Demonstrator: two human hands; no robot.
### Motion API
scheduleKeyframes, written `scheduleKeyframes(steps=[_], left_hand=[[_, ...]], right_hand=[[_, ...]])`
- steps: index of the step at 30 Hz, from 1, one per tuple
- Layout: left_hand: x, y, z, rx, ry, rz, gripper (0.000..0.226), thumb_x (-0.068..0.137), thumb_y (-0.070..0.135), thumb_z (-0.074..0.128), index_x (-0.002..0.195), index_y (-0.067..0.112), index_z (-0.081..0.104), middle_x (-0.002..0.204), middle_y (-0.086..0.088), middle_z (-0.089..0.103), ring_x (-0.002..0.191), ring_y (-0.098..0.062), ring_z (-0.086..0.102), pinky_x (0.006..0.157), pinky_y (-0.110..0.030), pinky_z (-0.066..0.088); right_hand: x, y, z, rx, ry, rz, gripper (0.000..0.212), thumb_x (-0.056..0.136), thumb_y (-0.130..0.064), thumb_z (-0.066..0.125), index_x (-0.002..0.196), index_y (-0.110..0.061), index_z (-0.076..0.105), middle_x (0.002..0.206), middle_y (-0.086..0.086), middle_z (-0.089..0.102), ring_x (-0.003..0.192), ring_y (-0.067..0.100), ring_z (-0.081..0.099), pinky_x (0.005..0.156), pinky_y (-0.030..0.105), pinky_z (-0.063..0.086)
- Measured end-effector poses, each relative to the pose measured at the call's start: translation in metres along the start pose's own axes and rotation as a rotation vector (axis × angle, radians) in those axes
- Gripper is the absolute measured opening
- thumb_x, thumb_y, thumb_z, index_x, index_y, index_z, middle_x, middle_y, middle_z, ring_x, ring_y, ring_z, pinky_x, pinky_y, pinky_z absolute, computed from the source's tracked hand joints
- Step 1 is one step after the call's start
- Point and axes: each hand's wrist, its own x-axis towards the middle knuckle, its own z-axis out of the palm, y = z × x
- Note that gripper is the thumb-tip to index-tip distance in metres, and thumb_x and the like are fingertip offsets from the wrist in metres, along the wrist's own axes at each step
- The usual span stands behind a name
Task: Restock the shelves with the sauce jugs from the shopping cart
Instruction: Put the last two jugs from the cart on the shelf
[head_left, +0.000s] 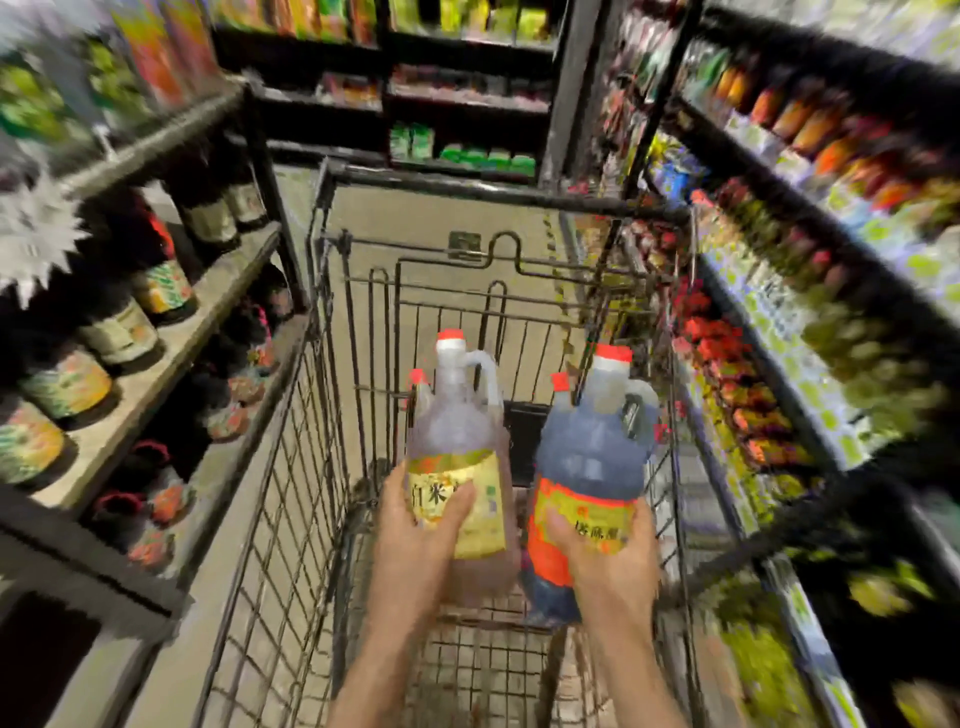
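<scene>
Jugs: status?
Left hand grips pale jug. Right hand grips dark jug. Both over the cart. Nothing in the way.

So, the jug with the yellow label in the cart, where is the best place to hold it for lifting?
Probably the loop handle near the neck of the pale jug, taken from its right side, where the handle sticks out under the red cap. The jug stands nearly upright, so the handle is free. The left hand now grips the wide labelled body instead, a bulkier hold.

body: two bare forearms | sleeves: none visible | hands: ungloved
</scene>
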Motion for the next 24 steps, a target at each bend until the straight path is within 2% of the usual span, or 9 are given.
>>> scheduleKeyframes(steps=[3, 7, 11, 12, 14, 16, 19, 21, 24], left_hand=[[-0.02, 0.04, 0.008, -0.024, -0.032, 0.082, 0.074, 0.065, 0.041, 0.07, 0.13, 0.016, 0.045, 0.106, -0.004, 0.066, 0.086, -0.009, 0.066, 0.072, -0.027, 0.053], [-0.05, 0.091, 0.016, -0.068, -0.077, 0.145, 0.08, 0.062, 0.049, 0.074, 0.13, 0.017, 0.047, 0.106, -0.005, 0.067, 0.09, -0.018, 0.067, 0.074, -0.032, 0.053], [-0.081, 0.142, 0.024, -0.144, -0.119, 0.168, 0.094, 0.055, 0.063, 0.076, 0.133, 0.021, 0.044, 0.111, -0.009, 0.067, 0.097, -0.025, 0.066, 0.088, -0.047, 0.052], [-0.089, 0.154, 0.026, -0.152, -0.129, 0.181, 0.092, 0.054, 0.063, 0.074, 0.131, 0.022, 0.045, 0.113, -0.01, 0.065, 0.099, -0.026, 0.065, 0.089, -0.048, 0.051], [-0.106, 0.177, 0.028, -0.173, -0.154, 0.234, 0.062, 0.06, 0.053, 0.069, 0.115, 0.027, 0.054, 0.108, -0.011, 0.067, 0.095, -0.027, 0.066, 0.085, -0.047, 0.053], [-0.121, 0.197, 0.031, -0.197, -0.189, 0.274, 0.041, 0.066, 0.044, 0.067, 0.102, 0.028, 0.056, 0.102, -0.012, 0.068, 0.091, -0.029, 0.067, 0.081, -0.047, 0.054], [-0.142, 0.22, 0.033, -0.243, -0.243, 0.314, 0.039, 0.07, 0.038, 0.074, 0.101, 0.025, 0.055, 0.101, -0.013, 0.068, 0.09, -0.029, 0.067, 0.077, -0.043, 0.055], [-0.156, 0.231, 0.033, -0.296, -0.294, 0.325, 0.031, 0.075, 0.032, 0.068, 0.101, 0.023, 0.054, 0.098, -0.011, 0.068, 0.085, -0.025, 0.068, 0.071, -0.036, 0.056], [-0.174, 0.243, 0.03, -0.341, -0.354, 0.335, 0.035, 0.074, 0.03, 0.07, 0.103, 0.017, 0.054, 0.094, -0.011, 0.068, 0.078, -0.02, 0.067, 0.063, -0.027, 0.056]], right_hand=[[-0.012, -0.041, -0.026, 0.055, 0.035, -0.065, 0.094, 0.035, -0.061, 0.066, 0.121, -0.027, 0.051, 0.114, 0.006, 0.062, 0.103, 0.025, 0.06, 0.09, 0.045, 0.048], [-0.024, -0.093, -0.064, 0.13, 0.023, -0.162, 0.088, 0.039, -0.061, 0.068, 0.12, -0.027, 0.052, 0.113, 0.005, 0.064, 0.102, 0.023, 0.062, 0.09, 0.045, 0.05], [-0.039, -0.141, -0.105, 0.167, 0.042, -0.26, 0.078, 0.04, -0.063, 0.067, 0.11, -0.032, 0.054, 0.105, -0.001, 0.067, 0.096, 0.019, 0.064, 0.086, 0.042, 0.051], [-0.045, -0.152, -0.116, 0.188, 0.047, -0.284, 0.072, 0.04, -0.062, 0.067, 0.104, -0.032, 0.055, 0.101, -0.004, 0.067, 0.092, 0.014, 0.065, 0.083, 0.036, 0.052], [-0.055, -0.172, -0.136, 0.22, 0.058, -0.332, 0.062, 0.041, -0.057, 0.07, 0.096, -0.032, 0.055, 0.093, -0.011, 0.066, 0.079, -0.001, 0.064, 0.072, 0.02, 0.05], [-0.066, -0.189, -0.155, 0.243, 0.061, -0.359, 0.059, 0.048, -0.045, 0.074, 0.101, -0.025, 0.056, 0.09, -0.008, 0.066, 0.068, -0.011, 0.061, 0.062, 0.007, 0.046], [-0.083, -0.206, -0.179, 0.262, 0.108, -0.391, 0.053, 0.061, -0.031, 0.08, 0.107, -0.018, 0.057, 0.088, -0.006, 0.066, 0.064, -0.013, 0.06, 0.059, 0.005, 0.046], [-0.096, -0.213, -0.193, 0.273, 0.155, -0.404, 0.046, 0.068, -0.023, 0.081, 0.107, -0.018, 0.057, 0.087, -0.007, 0.065, 0.066, -0.009, 0.061, 0.058, 0.008, 0.047], [-0.12, -0.223, -0.207, 0.291, 0.202, -0.425, 0.047, 0.065, -0.026, 0.081, 0.104, -0.019, 0.057, 0.086, -0.007, 0.064, 0.067, -0.007, 0.061, 0.06, 0.011, 0.047]])
